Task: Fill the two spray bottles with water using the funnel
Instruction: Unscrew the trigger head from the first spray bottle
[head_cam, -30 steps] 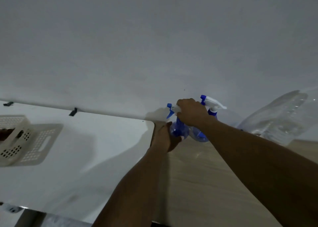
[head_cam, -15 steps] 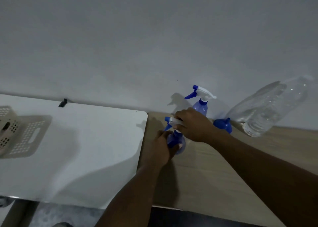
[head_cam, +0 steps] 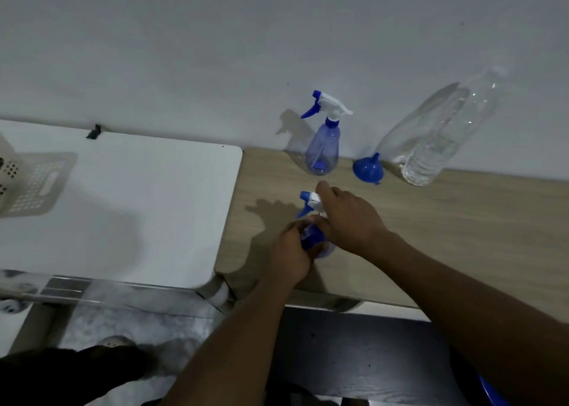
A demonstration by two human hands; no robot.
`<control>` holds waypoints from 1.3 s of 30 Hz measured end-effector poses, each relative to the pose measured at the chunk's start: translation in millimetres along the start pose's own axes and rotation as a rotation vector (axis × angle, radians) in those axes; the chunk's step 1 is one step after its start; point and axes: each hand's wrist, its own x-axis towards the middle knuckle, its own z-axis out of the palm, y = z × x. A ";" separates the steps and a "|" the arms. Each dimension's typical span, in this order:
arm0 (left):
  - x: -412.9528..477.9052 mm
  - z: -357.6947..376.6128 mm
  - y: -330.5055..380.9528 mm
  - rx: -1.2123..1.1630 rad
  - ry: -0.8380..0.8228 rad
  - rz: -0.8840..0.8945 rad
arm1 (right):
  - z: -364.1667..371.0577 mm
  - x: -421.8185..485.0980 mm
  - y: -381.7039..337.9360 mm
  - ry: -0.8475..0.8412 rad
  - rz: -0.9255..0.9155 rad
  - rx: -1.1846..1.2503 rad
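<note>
Squarely between both hands sits the near spray bottle [head_cam: 311, 203], close to the front left part of the wooden table [head_cam: 462, 227]. Its body is largely hidden, so whether the base touches the wood cannot be told. The left hand [head_cam: 291, 253] wraps its fingers round the blue body from the left, a closed grasp. The right hand [head_cam: 349, 217] curls down over the white and blue spray head and neck, gripping there.

Behind them the second spray bottle [head_cam: 323, 147] stands upright near the wall [head_cam: 215, 51], head on. Just to its right the blue funnel [head_cam: 367, 169] rests mouth down with the spout up. Beside that a clear water bottle [head_cam: 437, 142], partly filled, stands against the wall.

On the left, a white table [head_cam: 129, 208] butts up to the wooden one, with a small black clip [head_cam: 94, 132] at its back edge and a pale perforated basket [head_cam: 21, 184] at the far left. A plain grey-white wall fills the upper view. Below the table edges, a blurred pale floor and a dark surface show.
</note>
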 end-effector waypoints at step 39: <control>-4.2 15.2 -2.7 -0.022 0.026 -0.010 | -3.9 -13.7 18.4 -0.069 -0.054 0.013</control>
